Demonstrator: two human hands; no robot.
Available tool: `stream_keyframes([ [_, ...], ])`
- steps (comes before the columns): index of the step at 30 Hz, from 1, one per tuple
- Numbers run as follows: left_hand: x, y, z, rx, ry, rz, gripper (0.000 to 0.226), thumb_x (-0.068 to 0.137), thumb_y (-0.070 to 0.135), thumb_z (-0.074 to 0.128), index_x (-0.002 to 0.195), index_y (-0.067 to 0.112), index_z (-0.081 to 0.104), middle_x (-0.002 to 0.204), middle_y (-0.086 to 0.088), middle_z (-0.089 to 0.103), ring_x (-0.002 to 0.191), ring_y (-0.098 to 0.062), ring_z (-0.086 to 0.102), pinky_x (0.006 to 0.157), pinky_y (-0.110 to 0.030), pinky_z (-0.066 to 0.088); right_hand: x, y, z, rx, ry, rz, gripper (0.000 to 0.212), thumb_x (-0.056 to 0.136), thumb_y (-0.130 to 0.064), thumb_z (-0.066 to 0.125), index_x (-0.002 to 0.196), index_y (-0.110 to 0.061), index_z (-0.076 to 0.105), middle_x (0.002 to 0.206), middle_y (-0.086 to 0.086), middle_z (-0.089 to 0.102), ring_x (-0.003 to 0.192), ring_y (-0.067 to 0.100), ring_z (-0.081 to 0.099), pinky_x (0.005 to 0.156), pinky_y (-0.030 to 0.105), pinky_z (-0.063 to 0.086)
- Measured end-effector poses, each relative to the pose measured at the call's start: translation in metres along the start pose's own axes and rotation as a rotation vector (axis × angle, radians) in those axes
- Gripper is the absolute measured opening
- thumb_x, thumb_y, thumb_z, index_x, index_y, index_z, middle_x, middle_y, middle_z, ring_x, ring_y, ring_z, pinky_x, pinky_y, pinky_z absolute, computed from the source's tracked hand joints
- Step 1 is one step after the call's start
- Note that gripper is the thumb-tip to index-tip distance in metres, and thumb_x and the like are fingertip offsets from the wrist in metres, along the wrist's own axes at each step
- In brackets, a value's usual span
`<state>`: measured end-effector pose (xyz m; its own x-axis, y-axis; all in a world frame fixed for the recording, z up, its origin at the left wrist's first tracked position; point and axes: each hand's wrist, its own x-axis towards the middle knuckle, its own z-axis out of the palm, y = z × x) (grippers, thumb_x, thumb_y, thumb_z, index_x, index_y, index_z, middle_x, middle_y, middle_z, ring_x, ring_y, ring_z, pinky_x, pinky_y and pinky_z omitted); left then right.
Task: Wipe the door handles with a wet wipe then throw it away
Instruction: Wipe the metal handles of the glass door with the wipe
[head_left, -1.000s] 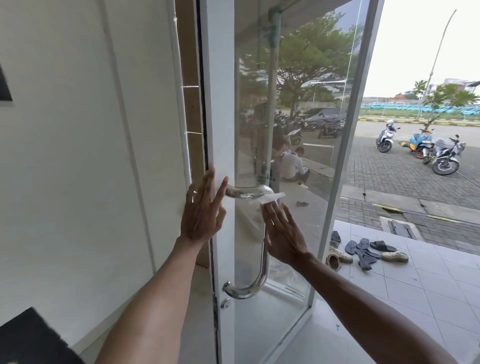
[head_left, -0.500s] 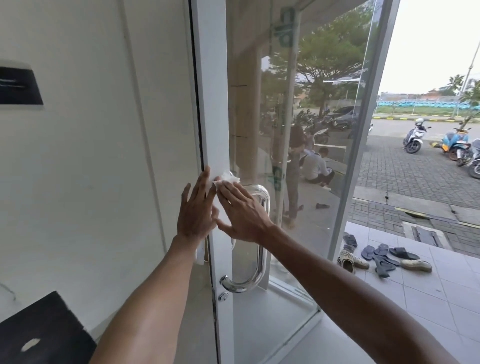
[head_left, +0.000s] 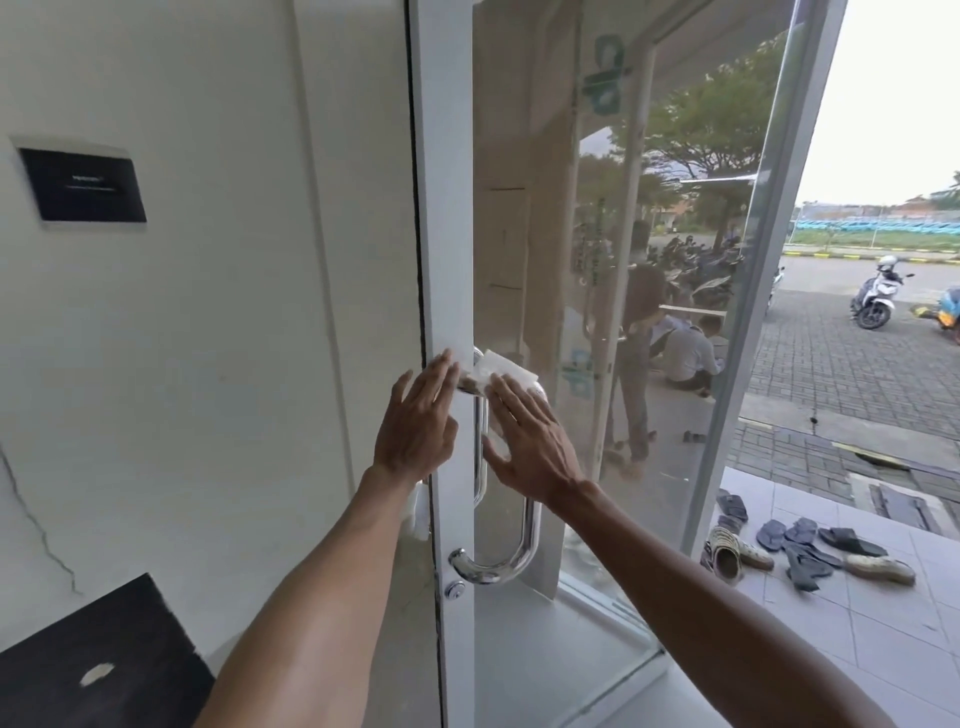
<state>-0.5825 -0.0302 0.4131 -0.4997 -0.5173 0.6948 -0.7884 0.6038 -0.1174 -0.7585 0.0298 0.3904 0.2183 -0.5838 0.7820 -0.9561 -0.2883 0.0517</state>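
Door: glass door (head_left: 649, 260) w/ white frame stile (head_left: 447, 208), standing ajar; white wall (head_left: 208, 312) at 9 o'clock of it.
Handle: chrome D-shaped pull handle (head_left: 527, 540) on the stile, upright; top end hidden under wipe & fingers, lower curve meets stile at 6 o'clock, just above a round lock cylinder (head_left: 455, 589).
Wipe: white wet wipe (head_left: 501, 371), crumpled, lying over the handle's top bend, at 12 o'clock of both hands.
Left hand: left hand (head_left: 418, 426) flat, fingers straight & together, palm against the stile, fingertips touching the wipe's edge; grips nothing.
Right hand: right hand (head_left: 530, 441) spread flat, fingers extended, fingertips pressing the wipe onto the handle's top; thumb out toward 9 o'clock, near the handle bar. Not curled round the bar.
Hands vs each other: side by side, handle's upper bar betw. them.
Wall bits: black plaque (head_left: 83, 184) at 10 o'clock; dark box corner (head_left: 104, 660) at 7 o'clock.
Outside: sandals & shoes (head_left: 805, 551) in a loose heap on the tiles at 4 o'clock; parked scooter (head_left: 878, 296) at 2 o'clock on paving; seated ppl seen thru/reflected in glass, can't tell which.
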Motion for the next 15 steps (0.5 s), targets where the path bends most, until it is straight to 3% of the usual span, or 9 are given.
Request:
stream_keyframes([
  [3, 0.005, 0.006, 0.002, -0.008, -0.02, 0.036, 0.065, 0.077, 0.016, 0.046, 0.141, 0.003, 0.046, 0.148, -0.011, 0.046, 0.135, -0.019, 0.046, 0.109, -0.041, 0.035, 0.017, -0.016, 0.005, -0.01, -0.077, -0.052, 0.064, 0.09, -0.033, 0.051, 0.145, -0.003, 0.037, 0.152, 0.014, 0.035, 0.143, 0.024, 0.029, 0.116, 0.044, 0.03],
  [8, 0.014, 0.003, 0.008, -0.068, -0.035, 0.068, 0.067, 0.076, 0.021, 0.034, 0.139, 0.001, 0.047, 0.141, -0.012, 0.054, 0.133, -0.024, 0.049, 0.106, -0.043, 0.042, 0.022, -0.016, 0.016, 0.106, -0.059, 0.241, 0.072, 0.089, -0.034, 0.054, 0.149, -0.004, 0.028, 0.157, 0.013, 0.023, 0.148, 0.022, 0.015, 0.121, 0.038, 0.017],
  [10, 0.017, 0.002, 0.009, -0.1, -0.02, 0.056, 0.068, 0.076, 0.021, 0.033, 0.14, 0.001, 0.047, 0.141, -0.013, 0.054, 0.134, -0.025, 0.048, 0.107, -0.042, 0.041, 0.018, -0.013, 0.02, 0.166, -0.031, 0.318, 0.074, 0.088, -0.034, 0.054, 0.149, -0.004, 0.026, 0.158, 0.013, 0.023, 0.148, 0.02, 0.014, 0.119, 0.04, 0.025],
  [13, 0.02, 0.004, 0.015, -0.17, 0.008, -0.003, 0.066, 0.073, 0.018, 0.039, 0.136, 0.002, 0.049, 0.137, -0.013, 0.056, 0.132, -0.027, 0.049, 0.105, -0.042, 0.043, 0.016, -0.008, 0.026, 0.269, 0.037, 0.464, 0.079, 0.083, -0.03, 0.06, 0.15, -0.007, 0.024, 0.157, 0.012, 0.025, 0.146, 0.022, 0.022, 0.113, 0.037, 0.035],
  [15, 0.025, 0.006, 0.018, -0.213, 0.03, -0.055, 0.061, 0.069, 0.013, 0.05, 0.13, 0.005, 0.053, 0.131, -0.01, 0.059, 0.129, -0.027, 0.051, 0.102, -0.04, 0.045, 0.015, -0.005, 0.03, 0.373, 0.078, 0.608, 0.077, 0.081, -0.027, 0.064, 0.147, -0.009, 0.03, 0.153, 0.01, 0.035, 0.138, 0.023, 0.037, 0.107, 0.033, 0.036],
])
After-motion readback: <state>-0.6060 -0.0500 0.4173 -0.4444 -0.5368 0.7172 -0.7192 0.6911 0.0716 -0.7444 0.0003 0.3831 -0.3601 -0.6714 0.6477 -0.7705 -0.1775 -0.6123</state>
